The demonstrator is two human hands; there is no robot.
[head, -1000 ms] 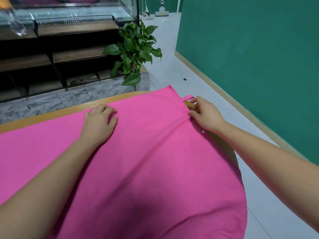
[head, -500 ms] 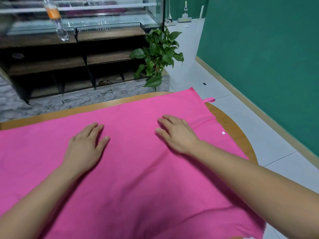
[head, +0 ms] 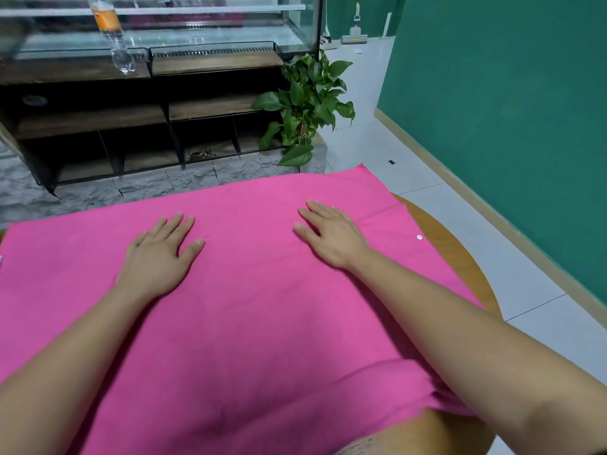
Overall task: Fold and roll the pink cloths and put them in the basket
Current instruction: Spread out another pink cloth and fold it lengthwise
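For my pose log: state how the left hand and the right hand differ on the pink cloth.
The left hand lies near the pink cloth's middle; the right hand lies nearer its right edge. The left hand's fingers point away and slightly right; the right hand's fingers angle leftward. Both rest palm down, fingers straight, holding nothing.

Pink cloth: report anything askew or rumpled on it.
The cloth lies smooth under the flat left hand and right hand, but its near right corner is bunched into folds beside the right forearm, at the table edge. Nothing else stands out.
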